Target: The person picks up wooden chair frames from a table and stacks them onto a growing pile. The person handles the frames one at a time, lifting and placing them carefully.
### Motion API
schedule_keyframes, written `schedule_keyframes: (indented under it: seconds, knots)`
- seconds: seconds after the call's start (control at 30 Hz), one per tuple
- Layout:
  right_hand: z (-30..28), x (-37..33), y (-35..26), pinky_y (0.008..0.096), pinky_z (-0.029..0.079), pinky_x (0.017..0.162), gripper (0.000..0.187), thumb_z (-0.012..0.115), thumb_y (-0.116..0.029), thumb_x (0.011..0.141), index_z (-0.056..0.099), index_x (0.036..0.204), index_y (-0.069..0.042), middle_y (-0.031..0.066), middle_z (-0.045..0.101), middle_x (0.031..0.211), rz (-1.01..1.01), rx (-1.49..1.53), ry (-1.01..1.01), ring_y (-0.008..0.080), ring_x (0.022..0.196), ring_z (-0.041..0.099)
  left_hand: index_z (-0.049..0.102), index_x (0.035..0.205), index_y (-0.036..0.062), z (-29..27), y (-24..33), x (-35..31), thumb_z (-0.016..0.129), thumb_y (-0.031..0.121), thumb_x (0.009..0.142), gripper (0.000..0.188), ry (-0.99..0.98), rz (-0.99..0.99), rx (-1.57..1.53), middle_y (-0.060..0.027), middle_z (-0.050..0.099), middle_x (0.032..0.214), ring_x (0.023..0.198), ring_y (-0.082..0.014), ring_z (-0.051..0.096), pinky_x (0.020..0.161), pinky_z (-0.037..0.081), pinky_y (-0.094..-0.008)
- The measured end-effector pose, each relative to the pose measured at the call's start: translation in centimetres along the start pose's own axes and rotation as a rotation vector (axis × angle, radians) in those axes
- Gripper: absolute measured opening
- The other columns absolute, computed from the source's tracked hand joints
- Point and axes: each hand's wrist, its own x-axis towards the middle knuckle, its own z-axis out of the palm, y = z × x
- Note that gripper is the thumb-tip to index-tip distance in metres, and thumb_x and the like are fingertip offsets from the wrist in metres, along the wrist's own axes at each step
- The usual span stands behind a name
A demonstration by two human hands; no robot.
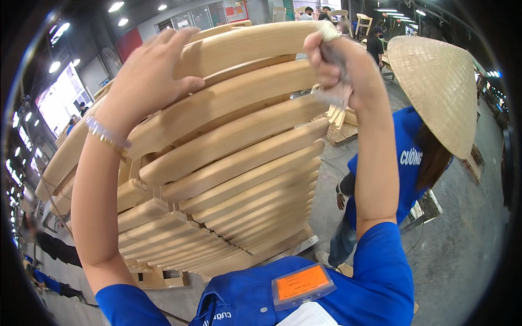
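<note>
Tall stacks of curved, pale wooden slats (234, 130) rise in front of me. My left hand (155, 68) lies on the topmost slat (250, 46), fingers stretched over its upper side and thumb apart along its face. At the right end of that slat is my right hand (348, 65), its fingers curled round a crumpled pale grey sheet (338, 91). Blur hides whether the sheet is cloth or abrasive paper. A yellowish-white bit (327, 31) shows at the top of this hand, by the slat's end.
A person in a blue shirt and conical straw hat (435, 92) stands close on my right. Small wooden strips (341, 117) lie beyond the slats' right ends. A low wooden frame (160, 278) sits under the stack. Other people (375, 46) work farther back.
</note>
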Motion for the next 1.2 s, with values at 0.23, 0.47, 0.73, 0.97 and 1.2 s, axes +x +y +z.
schedule_keyframes:
  seconds: [0.23,0.47,0.73,0.97,1.2]
  knots:
    - [-0.4,-10.7,14.3,0.0260,0.051,0.072,0.040,0.060,-0.044,0.098,0.074,0.103,-0.006,0.0022,0.073,0.083,0.547,-0.466,-0.550,0.0134,0.080,0.065,0.061,0.138,0.0115,-0.4,9.9,-4.9,0.084,0.032,0.080,0.066,0.142,0.145,-0.287,-0.0145,0.065,0.132,0.123,-0.0381,0.060,0.108,0.047,-0.0454]
    - [-4.4,-28.8,28.4,0.0403,0.058,0.054,0.049,0.060,-0.045,0.096,0.071,0.113,0.000,0.0147,0.074,0.084,0.937,-0.735,-0.206,0.0271,0.068,0.071,0.054,0.144,0.0076,7.6,19.7,-12.7,0.075,0.040,0.090,0.066,-1.006,0.547,-0.853,-0.0171,0.068,0.121,0.113,-0.0356,0.065,0.093,0.053,-0.0442]
    - [-10.1,-56.3,32.9,0.0432,0.057,0.077,0.035,0.062,-0.030,0.092,0.073,0.108,-0.001,0.0166,0.076,0.088,1.424,-0.674,0.853,0.0303,0.083,0.073,0.053,0.143,-0.0017,26.1,26.5,-26.3,0.072,0.036,0.097,0.062,-1.214,0.460,-1.601,-0.0231,0.064,0.134,0.125,-0.0298,0.062,0.106,0.049,-0.0382]
    - [-3.7,-79.4,32.2,0.0429,0.056,0.097,0.035,0.059,-0.018,0.086,0.075,0.115,-0.007,0.0242,0.071,0.122,1.993,-0.887,0.841,0.0348,0.115,0.070,0.052,0.143,-0.0022,36.2,30.5,-41.4,0.074,0.035,0.096,0.064,-1.677,0.280,-1.267,-0.0240,0.067,0.129,0.117,-0.0301,0.067,0.099,0.053,-0.0391]
    - [-6.1,-79.2,35.5,0.0422,0.058,0.088,0.034,0.059,-0.015,0.082,0.077,0.110,-0.005,0.0220,0.074,0.114,2.029,-0.660,0.936,0.0348,0.105,0.073,0.055,0.142,-0.0034,38.2,31.4,-40.5,0.073,0.032,0.096,0.060,-1.790,0.055,-1.323,-0.0189,0.072,0.121,0.114,-0.0254,0.068,0.096,0.053,-0.0340]
